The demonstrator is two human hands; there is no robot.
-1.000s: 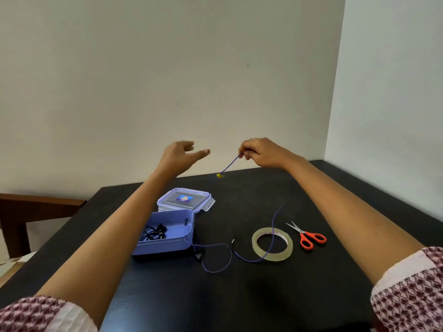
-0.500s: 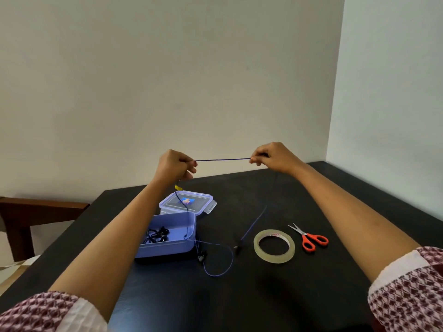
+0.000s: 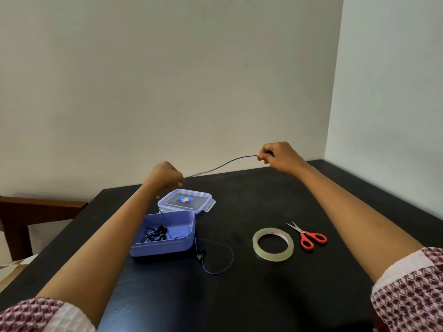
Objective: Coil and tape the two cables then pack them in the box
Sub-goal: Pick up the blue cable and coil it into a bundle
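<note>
A: Grips?
B: We log both curled shut on the purple cable (image 3: 223,164) — left hand (image 3: 165,174) and right hand (image 3: 278,156) each pinch it, with a slack span between them above the counter (image 3: 263,200).
A: The remainder?
B: It loops on the counter beside the open box (image 3: 163,246) — the black cable (image 3: 154,233) lies inside.

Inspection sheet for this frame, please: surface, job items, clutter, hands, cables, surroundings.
Surface: black table.
Job's things: open lavender box, lid behind it; tape roll and scissors to its right.
Clutter: nothing seen.
Grippers: left hand and right hand raised, each gripping the blue cable.
Cables: blue cable spans between them, rest looped on table beside box; black cable inside box.
Surroundings: plain walls, wooden chair at left.
</note>
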